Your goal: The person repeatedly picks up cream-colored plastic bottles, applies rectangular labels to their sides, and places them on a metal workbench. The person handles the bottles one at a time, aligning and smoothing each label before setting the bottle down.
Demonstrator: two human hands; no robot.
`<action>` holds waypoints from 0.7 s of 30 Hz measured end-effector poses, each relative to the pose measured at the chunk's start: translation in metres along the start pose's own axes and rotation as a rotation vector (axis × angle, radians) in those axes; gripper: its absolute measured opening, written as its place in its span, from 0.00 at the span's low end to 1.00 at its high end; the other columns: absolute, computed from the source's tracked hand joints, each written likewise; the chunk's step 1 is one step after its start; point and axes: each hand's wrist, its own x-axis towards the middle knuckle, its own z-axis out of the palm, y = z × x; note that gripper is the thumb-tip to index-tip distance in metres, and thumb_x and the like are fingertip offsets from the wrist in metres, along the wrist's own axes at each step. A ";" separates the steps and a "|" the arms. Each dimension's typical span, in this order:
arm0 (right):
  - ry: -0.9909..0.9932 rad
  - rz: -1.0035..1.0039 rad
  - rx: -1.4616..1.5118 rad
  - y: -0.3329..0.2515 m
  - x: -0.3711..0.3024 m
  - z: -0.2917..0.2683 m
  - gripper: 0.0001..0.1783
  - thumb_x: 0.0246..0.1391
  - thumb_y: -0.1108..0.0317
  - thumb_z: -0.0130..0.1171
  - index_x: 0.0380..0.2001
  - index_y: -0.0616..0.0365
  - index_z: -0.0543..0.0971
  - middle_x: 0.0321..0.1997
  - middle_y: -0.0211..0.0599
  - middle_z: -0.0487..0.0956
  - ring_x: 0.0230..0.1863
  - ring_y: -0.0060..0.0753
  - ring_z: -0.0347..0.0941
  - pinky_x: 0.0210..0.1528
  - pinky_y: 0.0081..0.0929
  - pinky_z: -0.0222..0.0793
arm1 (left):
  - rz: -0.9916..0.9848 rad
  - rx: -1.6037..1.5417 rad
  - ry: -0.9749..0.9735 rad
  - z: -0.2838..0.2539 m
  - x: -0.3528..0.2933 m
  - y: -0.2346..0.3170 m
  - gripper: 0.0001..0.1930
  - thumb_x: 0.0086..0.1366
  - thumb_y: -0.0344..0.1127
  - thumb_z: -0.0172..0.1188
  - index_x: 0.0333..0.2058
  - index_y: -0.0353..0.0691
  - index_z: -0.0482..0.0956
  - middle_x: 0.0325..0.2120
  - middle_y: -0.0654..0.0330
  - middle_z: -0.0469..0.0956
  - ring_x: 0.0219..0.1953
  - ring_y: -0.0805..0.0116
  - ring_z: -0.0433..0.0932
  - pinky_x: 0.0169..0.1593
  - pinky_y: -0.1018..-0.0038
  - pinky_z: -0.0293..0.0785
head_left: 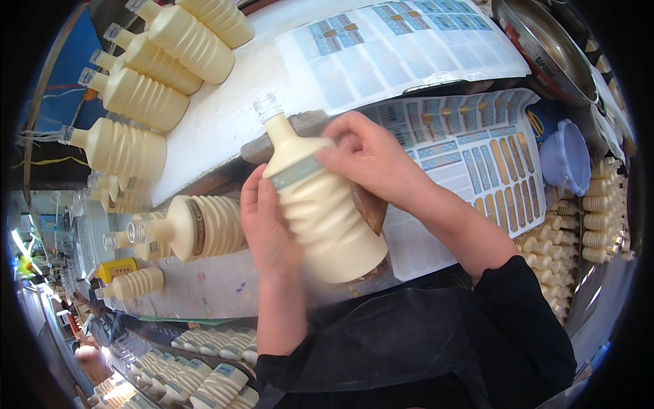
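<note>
A cream bottle [334, 235] with wavy ridges and a clear threaded neck is tilted in front of me, its neck pointing up and to the left. My left hand [267, 228] is closed around its left side, with the thumb lying on the front. Across the bottle's shoulder runs a pale blue-grey label strip [294, 174]. At the strip's right end, the fingers of my right hand [371, 153] are curled in a pinch against it; the fingertips are slightly blurred. Behind the bottle, a brown block-like thing [368, 211] is partly hidden.
Sheets of blue and gold labels [470, 167] lie to the right, with another label sheet [381, 61] on the white table [211, 129]. Several cream bottles [146, 99] stand at the left; one [208, 228] wears a brown label. A lilac bucket [565, 160] and a metal basin [545, 41] are at right.
</note>
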 end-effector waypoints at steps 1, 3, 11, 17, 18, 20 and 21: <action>0.000 0.000 0.008 0.001 0.000 0.001 0.18 0.62 0.61 0.66 0.48 0.61 0.75 0.29 0.23 0.76 0.33 0.13 0.71 0.36 0.15 0.67 | 0.002 -0.011 -0.001 -0.001 0.000 -0.001 0.16 0.78 0.38 0.51 0.57 0.34 0.71 0.51 0.54 0.79 0.52 0.65 0.80 0.58 0.66 0.78; 0.002 -0.002 0.022 0.003 0.001 0.001 0.18 0.61 0.62 0.67 0.48 0.60 0.75 0.28 0.22 0.75 0.31 0.11 0.69 0.34 0.14 0.65 | 0.006 -0.035 -0.003 -0.002 0.000 -0.001 0.15 0.77 0.37 0.52 0.56 0.34 0.72 0.51 0.54 0.79 0.52 0.65 0.80 0.57 0.67 0.79; 0.014 -0.007 0.027 0.007 0.002 0.003 0.17 0.61 0.63 0.67 0.47 0.59 0.74 0.28 0.21 0.74 0.31 0.10 0.69 0.34 0.13 0.65 | 0.005 -0.069 -0.033 -0.008 0.003 -0.005 0.14 0.76 0.37 0.55 0.54 0.36 0.72 0.49 0.54 0.80 0.51 0.66 0.80 0.57 0.67 0.79; 0.043 -0.026 0.063 0.012 0.005 0.005 0.21 0.58 0.58 0.68 0.46 0.61 0.75 0.29 0.27 0.76 0.32 0.17 0.71 0.36 0.20 0.68 | -0.017 -0.118 -0.045 -0.002 0.002 -0.001 0.14 0.75 0.37 0.56 0.54 0.37 0.72 0.49 0.55 0.79 0.50 0.66 0.80 0.56 0.68 0.79; 0.050 -0.029 0.084 0.013 0.006 0.005 0.24 0.57 0.56 0.70 0.46 0.62 0.76 0.30 0.31 0.77 0.32 0.20 0.72 0.36 0.24 0.70 | -0.025 -0.146 -0.067 -0.002 0.001 0.001 0.14 0.75 0.37 0.56 0.54 0.37 0.72 0.48 0.56 0.79 0.50 0.66 0.80 0.56 0.68 0.79; 0.054 0.002 -0.068 0.004 0.004 0.004 0.27 0.55 0.53 0.71 0.46 0.63 0.75 0.31 0.33 0.78 0.34 0.22 0.73 0.38 0.25 0.71 | -0.024 -0.076 -0.046 0.002 0.002 0.002 0.14 0.75 0.37 0.57 0.53 0.37 0.72 0.48 0.56 0.79 0.49 0.67 0.80 0.55 0.68 0.79; 0.055 0.019 -0.145 -0.001 0.003 0.005 0.28 0.54 0.51 0.71 0.46 0.63 0.75 0.32 0.34 0.79 0.35 0.23 0.74 0.39 0.26 0.72 | -0.024 -0.041 -0.033 0.003 0.002 0.002 0.14 0.75 0.37 0.57 0.53 0.38 0.71 0.48 0.56 0.79 0.49 0.67 0.80 0.55 0.69 0.79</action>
